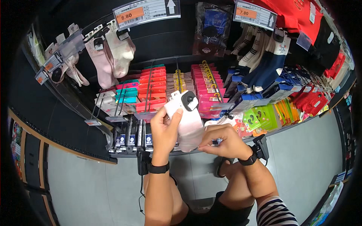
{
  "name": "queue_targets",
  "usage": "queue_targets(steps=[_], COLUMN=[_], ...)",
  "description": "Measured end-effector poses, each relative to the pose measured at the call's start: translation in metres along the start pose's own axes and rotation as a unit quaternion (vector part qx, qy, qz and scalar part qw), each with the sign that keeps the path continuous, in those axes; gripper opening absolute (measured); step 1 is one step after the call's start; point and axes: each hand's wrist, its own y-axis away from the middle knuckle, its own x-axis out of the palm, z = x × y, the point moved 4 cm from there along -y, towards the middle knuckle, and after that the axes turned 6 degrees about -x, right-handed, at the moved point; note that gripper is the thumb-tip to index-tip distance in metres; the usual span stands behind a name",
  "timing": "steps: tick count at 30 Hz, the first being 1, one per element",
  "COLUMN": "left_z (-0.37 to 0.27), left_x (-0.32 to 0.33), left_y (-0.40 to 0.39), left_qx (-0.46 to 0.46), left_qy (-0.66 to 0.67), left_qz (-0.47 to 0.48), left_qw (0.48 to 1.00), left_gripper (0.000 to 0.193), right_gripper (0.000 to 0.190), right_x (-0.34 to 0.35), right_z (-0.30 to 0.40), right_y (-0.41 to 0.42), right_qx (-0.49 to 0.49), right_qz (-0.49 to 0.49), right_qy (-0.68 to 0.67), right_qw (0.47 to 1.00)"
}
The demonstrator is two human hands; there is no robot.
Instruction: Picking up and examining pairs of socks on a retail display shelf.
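A pair of pale pink-and-white socks hangs in front of me, its lower part greyer than the top. My left hand grips the upper left side, with the thumb lying across the front. Near the top of the socks sits a round black security tag with a white label. My right hand is at the lower right edge of the socks, thumb and index finger pinched together there. Its other fingers curl in.
Pink socks and navy socks hang on hooks to either side. Red packets and pink packets fill the rack behind. Green packets lie at right. Price signs project above; metal hooks stick out towards me.
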Motion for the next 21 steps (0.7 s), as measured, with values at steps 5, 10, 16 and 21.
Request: queue_targets(steps=[5, 10, 16, 21], left_z=[0.002, 0.005, 0.011, 0.010], left_x=[0.003, 0.010, 0.014, 0.028], left_y=[0.001, 0.004, 0.008, 0.013], left_qx=[-0.028, -0.022, -0.067, -0.074], left_qy=[0.036, 0.041, -0.001, 0.026], left_qz=[0.012, 0.072, 0.096, 0.157], left_qw=[0.999, 0.996, 0.993, 0.985], left_gripper=[0.028, 0.029, 0.033, 0.042], right_gripper=[0.014, 0.041, 0.029, 0.027], right_x=[-0.003, -0.002, 0.010, 0.011], right_z=[-0.010, -0.020, -0.030, -0.032], right_y=[0.000, -0.001, 0.003, 0.002], right_qx=[0.036, 0.045, 0.127, 0.096], right_qz=[-0.053, -0.233, -0.152, -0.201], right_qy=[0.043, 0.001, -0.145, -0.087], right_qw=[0.997, 0.971, 0.969, 0.971])
